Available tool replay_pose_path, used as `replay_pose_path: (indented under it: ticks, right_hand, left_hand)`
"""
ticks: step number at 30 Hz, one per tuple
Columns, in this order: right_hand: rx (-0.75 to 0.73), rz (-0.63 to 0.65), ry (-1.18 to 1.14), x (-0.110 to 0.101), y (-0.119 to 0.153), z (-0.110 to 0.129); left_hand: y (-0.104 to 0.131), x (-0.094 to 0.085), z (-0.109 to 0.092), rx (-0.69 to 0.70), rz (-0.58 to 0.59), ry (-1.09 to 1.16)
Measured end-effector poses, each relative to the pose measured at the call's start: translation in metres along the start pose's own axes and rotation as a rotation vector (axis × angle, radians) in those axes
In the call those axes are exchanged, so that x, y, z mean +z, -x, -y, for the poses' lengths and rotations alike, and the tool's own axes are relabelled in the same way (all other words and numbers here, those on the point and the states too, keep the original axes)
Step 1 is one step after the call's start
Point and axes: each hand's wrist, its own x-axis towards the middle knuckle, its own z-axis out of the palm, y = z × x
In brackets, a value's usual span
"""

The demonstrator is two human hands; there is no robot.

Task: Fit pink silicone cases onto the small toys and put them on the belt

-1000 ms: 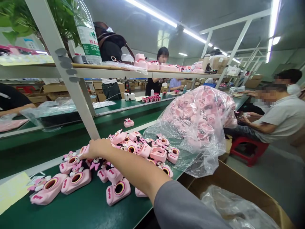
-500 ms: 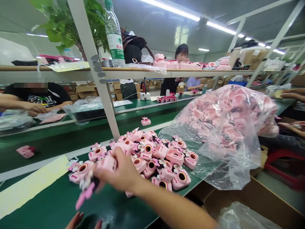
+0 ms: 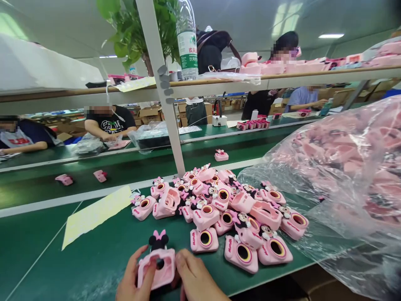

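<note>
One long green worktop (image 3: 94, 267) stretches out in front of us, and above it we see a shelf (image 3: 219, 88) on a white frame. To our right a big clear plastic bag (image 3: 344, 251), bulging with pink pieces, spreads its loose edge over the worktop. Just beside it, we have a pile of pink covers (image 3: 205, 220), many with ringed round openings and small mouse figures on top. Left of the pile, a yellow sheet (image 3: 97, 215) lies at a slant. Up on the shelf, near the upright post, we find a water bottle (image 3: 187, 54) standing.

Close to us, our left hand (image 3: 136, 276) grips a pink cover (image 3: 166, 274) by its left side, thumb reaching into the hollow. Our right hand (image 3: 197, 274) grasps the same cover at its right edge; some of its fingers are hidden from us. We hold the cover near the front of the worktop, left of the pile and apart from it, its open back towards us. Smallest of all, a black mouse head (image 3: 159, 242) with a pink bow stands upright on the cover's top edge.
</note>
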Motion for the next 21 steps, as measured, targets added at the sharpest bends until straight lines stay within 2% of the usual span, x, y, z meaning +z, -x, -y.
replay_pose_path:
  ticks: [3, 5, 7, 12, 16, 21]
  right_hand:
    - [-0.116, -0.027, -0.003, 0.003, 0.010, -0.018]
    - [-0.185, -0.054, 0.078, 0.006, 0.016, -0.029]
    - [-0.233, -0.058, 0.192, 0.009, 0.020, -0.036]
    - [-0.328, -0.028, 0.464, 0.014, 0.023, -0.038]
    - [-0.402, -0.040, 0.579, 0.015, 0.024, -0.038]
    - [-0.422, -0.050, 0.599, 0.012, 0.028, -0.035]
  left_hand:
    - [-0.006, 0.006, -0.004, 0.048, -0.099, -0.122]
    - [-0.004, 0.009, -0.002, 0.133, -0.188, -0.169]
    - [-0.001, 0.010, 0.003, 0.224, -0.221, -0.187]
    - [0.000, 0.010, 0.011, 0.413, -0.147, -0.250]
    - [-0.003, 0.011, 0.011, 0.446, -0.118, -0.290]
    - [-0.003, 0.009, 0.011, 0.430, -0.097, -0.297]
